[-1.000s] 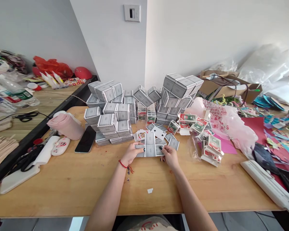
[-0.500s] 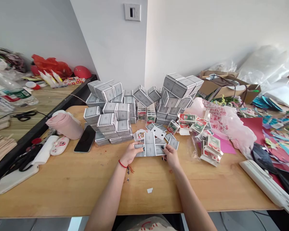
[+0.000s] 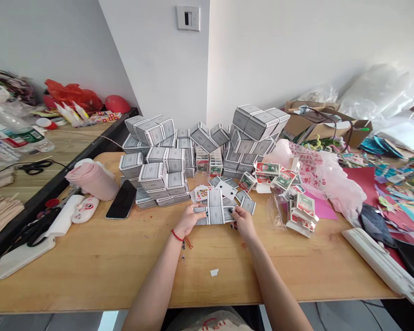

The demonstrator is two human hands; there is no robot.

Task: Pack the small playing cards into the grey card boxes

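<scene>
At the centre of the frame, both hands gripped one cross of grey-backed playing cards (image 3: pixel 215 210), which lay low over the wooden table (image 3: pixel 100 262). The left hand (image 3: pixel 187 221) pinched the cross's left arm with thumb on top, and the right hand (image 3: pixel 243 221) pinched its right arm with dark-nailed fingers curled over the edge. A red cord bracelet (image 3: pixel 175 236) sat on the left wrist.

Just above the cross lay loose cards (image 3: pixel 224 189), an ace of spades face up among them. Behind these, across the middle of the frame, rose a heap of grey card cubes (image 3: pixel 165 168). Left of the heap lay a black phone (image 3: pixel 121 199) and a pink roll (image 3: pixel 94 179) – near each other, though whether they touched I could not tell. Right of centre, red-and-green card boxes (image 3: pixel 301 207) were strewn beside a pink plastic bag (image 3: pixel 334 181). A small white paper scrap (image 3: pixel 214 272) lay on the table between the forearms.
</scene>
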